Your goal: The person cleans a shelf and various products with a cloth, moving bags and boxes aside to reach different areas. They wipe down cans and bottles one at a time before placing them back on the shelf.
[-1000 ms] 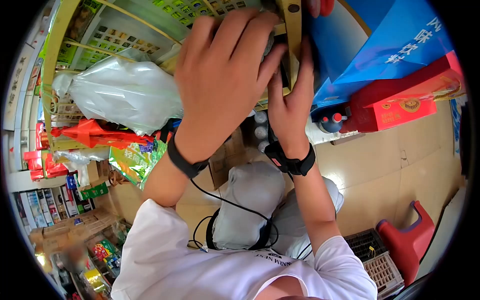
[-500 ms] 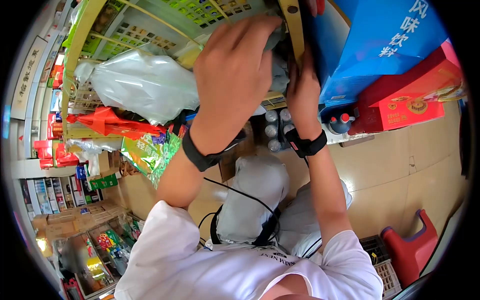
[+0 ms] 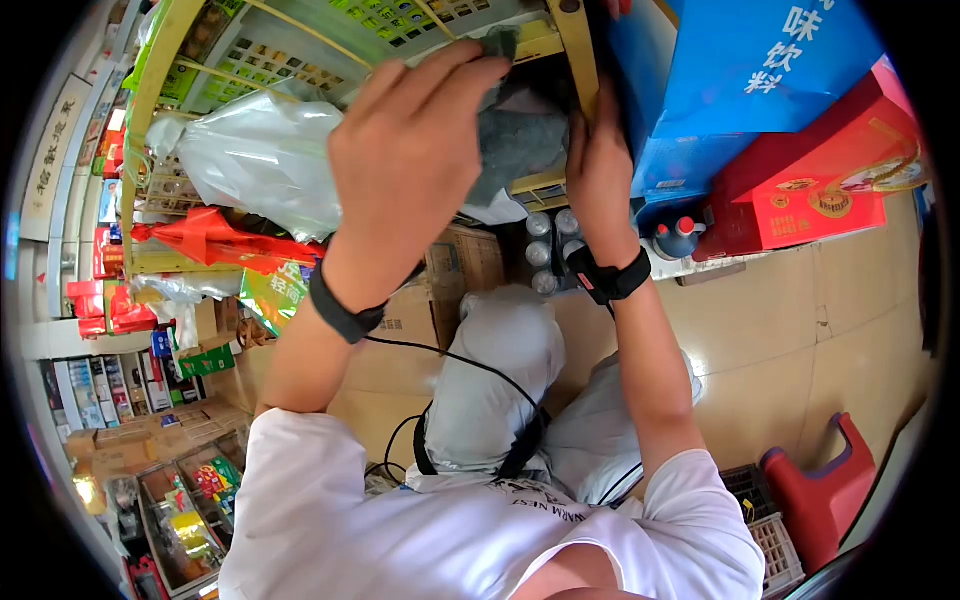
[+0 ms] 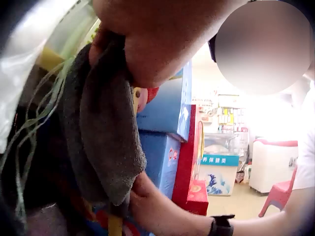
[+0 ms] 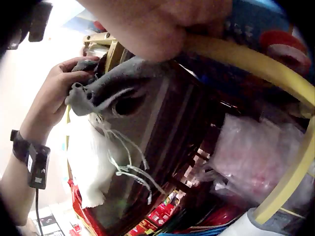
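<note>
A dark grey cloth stretches between the two hands beside the yellow rack post. My left hand grips its near end, and the left wrist view shows the cloth hanging in folds below that hand. My right hand is at the post, thumb on the cloth side and fingers passing behind it. In the right wrist view the cloth runs from the left hand up under the right hand, whose fingertips are hidden.
A white plastic bag and a red bag hang on the rack's left. Close at the right stand a blue carton and a red gift box. Cans and a cardboard box sit below; a red stool stands behind right.
My left hand has moved left, away from the post, drawing the grey cloth out so more of it shows between the hands. My right hand has stayed at the post, shifting slightly.
</note>
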### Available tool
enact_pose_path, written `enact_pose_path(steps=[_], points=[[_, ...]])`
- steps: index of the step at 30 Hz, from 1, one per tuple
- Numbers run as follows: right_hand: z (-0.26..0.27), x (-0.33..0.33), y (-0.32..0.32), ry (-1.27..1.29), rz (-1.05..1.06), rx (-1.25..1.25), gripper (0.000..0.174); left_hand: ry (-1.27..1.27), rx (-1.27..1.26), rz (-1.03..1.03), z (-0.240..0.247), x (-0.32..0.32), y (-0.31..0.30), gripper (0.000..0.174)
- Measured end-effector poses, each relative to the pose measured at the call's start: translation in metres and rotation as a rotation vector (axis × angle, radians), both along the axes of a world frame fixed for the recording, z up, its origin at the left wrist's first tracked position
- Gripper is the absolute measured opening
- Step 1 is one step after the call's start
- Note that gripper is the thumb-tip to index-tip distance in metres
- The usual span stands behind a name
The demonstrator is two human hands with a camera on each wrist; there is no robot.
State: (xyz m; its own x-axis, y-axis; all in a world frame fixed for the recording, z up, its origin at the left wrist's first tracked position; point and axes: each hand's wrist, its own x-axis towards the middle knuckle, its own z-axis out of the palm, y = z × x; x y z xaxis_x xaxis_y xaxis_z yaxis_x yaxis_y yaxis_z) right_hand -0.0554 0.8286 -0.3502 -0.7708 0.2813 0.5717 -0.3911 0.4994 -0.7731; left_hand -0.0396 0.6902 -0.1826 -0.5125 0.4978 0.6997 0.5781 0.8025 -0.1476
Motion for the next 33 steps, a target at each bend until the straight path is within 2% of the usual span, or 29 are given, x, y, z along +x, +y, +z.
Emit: enact_pose_path(steps=[5,9,11,12,13,14,15,17,19,21,22,24,26,30,33], points=[[-0.007,-0.006,-0.006,0.083,-0.068,-0.008,0.049,0.049,-0.046,-0.059,-0.001,-0.014,0.032,0.041],[0.001,0.003,-0.004,0.026,-0.027,-0.051,0.050,-0.025,-0.028,-0.043,0.004,-0.006,-0.006,0.036],[0.012,0.011,-0.004,0.028,0.114,-0.171,0.056,0.001,-0.041,-0.033,0.002,-0.008,0.008,0.036],[0.023,0.019,-0.005,0.030,0.114,-0.169,0.056,0.027,-0.043,-0.061,0.003,-0.015,0.022,0.037],[0.041,0.028,-0.006,0.046,0.206,-0.351,0.057,0.050,-0.033,-0.099,0.001,-0.020,0.031,0.038],[0.054,0.033,-0.005,0.060,0.301,-0.538,0.058,0.008,-0.036,-0.046,-0.001,-0.017,0.027,0.038],[0.060,0.032,-0.004,0.060,0.301,-0.539,0.058,0.008,-0.036,-0.046,0.002,-0.013,0.017,0.038],[0.066,0.032,0.000,0.134,0.297,-0.370,0.060,-0.020,-0.026,-0.055,0.006,-0.007,-0.003,0.036],[0.066,0.030,-0.002,0.132,0.284,-0.384,0.059,-0.008,-0.034,-0.084,0.006,-0.010,-0.003,0.036],[0.068,0.031,-0.002,0.121,0.283,-0.360,0.056,-0.004,-0.106,0.046,0.001,-0.007,0.011,0.039],[0.068,0.030,-0.003,0.126,0.282,-0.352,0.056,0.029,-0.106,-0.034,0.001,-0.017,0.033,0.039],[0.068,0.028,-0.003,0.116,0.349,-0.509,0.061,0.017,-0.075,-0.016,0.006,-0.010,0.025,0.037],[0.069,0.032,-0.002,0.092,0.325,-0.446,0.062,0.006,-0.056,-0.044,0.010,-0.007,0.007,0.032],[0.071,0.035,-0.003,0.076,0.329,-0.419,0.063,0.010,-0.118,-0.024,0.013,-0.009,0.019,0.032],[0.073,0.033,-0.005,0.074,0.338,-0.438,0.064,0.042,-0.039,-0.068,0.004,-0.019,0.035,0.033]])
